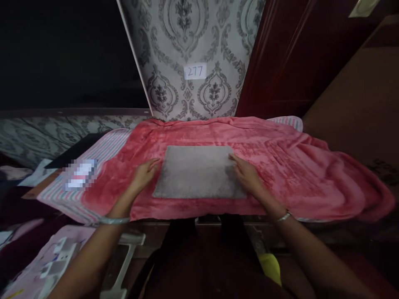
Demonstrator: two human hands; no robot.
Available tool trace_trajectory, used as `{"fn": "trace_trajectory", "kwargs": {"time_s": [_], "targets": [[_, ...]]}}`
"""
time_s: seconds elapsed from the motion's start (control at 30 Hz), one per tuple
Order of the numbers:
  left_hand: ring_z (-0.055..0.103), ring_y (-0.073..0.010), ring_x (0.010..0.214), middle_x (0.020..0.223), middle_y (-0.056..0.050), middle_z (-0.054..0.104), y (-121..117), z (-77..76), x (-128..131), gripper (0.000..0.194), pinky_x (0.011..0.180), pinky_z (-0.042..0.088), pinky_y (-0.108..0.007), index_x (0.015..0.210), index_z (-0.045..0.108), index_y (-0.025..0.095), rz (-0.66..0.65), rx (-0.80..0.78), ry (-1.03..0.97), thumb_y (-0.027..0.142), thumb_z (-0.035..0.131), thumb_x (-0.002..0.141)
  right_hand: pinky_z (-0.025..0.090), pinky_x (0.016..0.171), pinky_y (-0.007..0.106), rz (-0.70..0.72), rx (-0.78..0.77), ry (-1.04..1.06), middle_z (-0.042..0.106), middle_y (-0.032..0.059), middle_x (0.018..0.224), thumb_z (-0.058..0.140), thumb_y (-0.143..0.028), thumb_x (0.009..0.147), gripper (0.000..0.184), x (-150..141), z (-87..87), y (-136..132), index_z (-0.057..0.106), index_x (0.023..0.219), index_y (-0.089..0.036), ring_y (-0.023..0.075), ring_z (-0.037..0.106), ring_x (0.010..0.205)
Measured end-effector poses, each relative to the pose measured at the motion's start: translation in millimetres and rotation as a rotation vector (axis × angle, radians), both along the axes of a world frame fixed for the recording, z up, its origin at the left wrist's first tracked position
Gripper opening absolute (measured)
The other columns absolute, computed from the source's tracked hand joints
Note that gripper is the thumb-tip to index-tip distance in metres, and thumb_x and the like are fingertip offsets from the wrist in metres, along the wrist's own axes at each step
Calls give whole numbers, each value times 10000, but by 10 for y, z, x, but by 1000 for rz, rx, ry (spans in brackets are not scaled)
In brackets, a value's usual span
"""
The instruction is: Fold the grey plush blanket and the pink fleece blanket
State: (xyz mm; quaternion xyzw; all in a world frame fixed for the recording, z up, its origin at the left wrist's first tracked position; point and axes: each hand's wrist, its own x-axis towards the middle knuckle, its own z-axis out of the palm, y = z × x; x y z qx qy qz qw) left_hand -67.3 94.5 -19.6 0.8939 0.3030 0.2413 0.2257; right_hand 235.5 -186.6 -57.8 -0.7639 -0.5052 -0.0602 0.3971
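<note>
A grey, plush-looking rectangular cloth or mat [199, 172] lies flat and smooth on a red fleece blanket [280, 178]. Just off its left edge is my left hand [145, 173], open, its fingers stretched toward the cloth with a small gap between them. My right hand [246, 172] rests at the right edge, fingers extended and overlapping the cloth's upper right side; nothing appears gripped in it. A pale bangle [114, 220] circles my left wrist, and a thin bracelet [284, 216] my right.
A striped cloth [106, 145] shows under the blanket, with a blurred-out item [80, 174] on it. Behind stand a dark screen [68, 58], a patterned wall with a "277" label [195, 71] and a dark red door [280, 54]. A cardboard box [358, 95] stands right.
</note>
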Motion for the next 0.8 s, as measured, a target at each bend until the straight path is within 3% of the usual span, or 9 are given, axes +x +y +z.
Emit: {"fn": "trace_trajectory", "kwargs": {"time_s": [0.07,0.13,0.2,0.27,0.43,0.6,0.8], "targets": [[517,-261,1411,1511,-146,561,-110,125,447,551,1202,390,-442,1414,589,111,-37,100,108,323,436,928,385,1197,451,61,-111,-82,528,143,1531,409,-244,942,602,-254,242,456,481,1525,-113,246,492,1413],[406,-281,1494,1593,-175,451,-273,151,826,579,1248,308,-472,1481,516,87,-20,220,221,307,445,950,298,1241,466,90,-220,-155,389,164,1626,415,-242,957,637,-523,356,852,394,1571,-72,257,349,1511],[311,-310,1541,1639,-171,375,-431,69,1051,587,1264,229,-560,1532,457,118,10,311,321,327,422,984,232,1255,523,69,-344,-171,300,150,1669,401,-254,983,638,-733,328,1105,344,1598,-95,272,254,1553],[254,-330,1561,1665,-152,324,-535,-81,1119,586,1249,192,-633,1565,418,169,23,329,426,361,383,1012,193,1257,549,53,-460,-161,284,132,1677,380,-272,1005,616,-848,210,1201,344,1601,-123,276,225,1563],[196,-325,1578,1702,-115,232,-543,-350,1046,602,1245,176,-642,1608,339,229,30,300,524,418,324,1036,167,1268,506,44,-559,-166,243,89,1694,346,-347,1036,613,-808,-17,1072,327,1611,-137,258,187,1574],[165,-315,1586,1712,-105,202,-513,-324,1060,613,1255,158,-626,1617,316,225,24,283,529,433,310,1041,149,1272,487,-97,-629,-141,207,114,1699,322,-462,1045,681,-537,-55,738,303,1616,-92,264,160,1581],[179,-316,1583,1711,-99,218,-524,-329,1067,610,1252,178,-623,1613,326,228,15,280,514,437,303,1040,226,1246,521,-249,-645,-71,178,126,1704,302,-488,1036,700,-215,-283,143,272,1630,-117,269,163,1581]]}}
